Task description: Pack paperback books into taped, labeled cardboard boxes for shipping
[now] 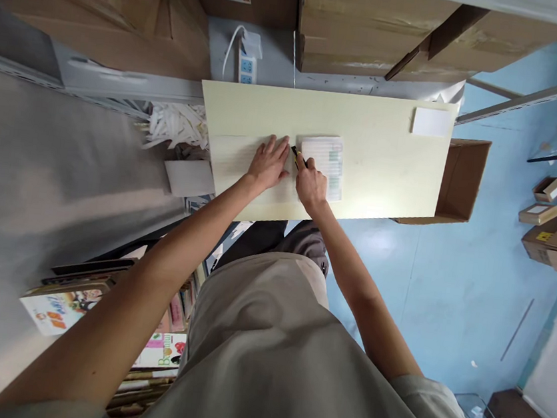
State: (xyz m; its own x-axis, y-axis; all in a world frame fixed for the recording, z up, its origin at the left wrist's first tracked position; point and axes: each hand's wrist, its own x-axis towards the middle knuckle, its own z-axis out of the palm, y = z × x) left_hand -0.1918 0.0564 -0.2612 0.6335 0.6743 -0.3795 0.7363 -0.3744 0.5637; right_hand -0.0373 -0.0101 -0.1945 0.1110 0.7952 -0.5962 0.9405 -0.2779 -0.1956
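On the pale yellow board [388, 168], my left hand [268, 164] lies flat with its fingers stretched out, pressing on a pale, lined sheet of paper [234, 157]. My right hand [312, 186] is closed around a yellow and black utility knife [296, 157], whose front end points up and left toward the left hand's fingers. Just right of the knife is a stack of white printed sheets [333, 158] with green patches, partly covered by my right hand. Whether the blade touches the paper is too small to tell.
A small white card stack [430, 122] sits at the board's far right corner. Cardboard boxes [359, 30] line the back, near a power strip [247, 68]. Paper strips [177, 124] heap at the left; an open carton [465, 180] stands below the right edge.
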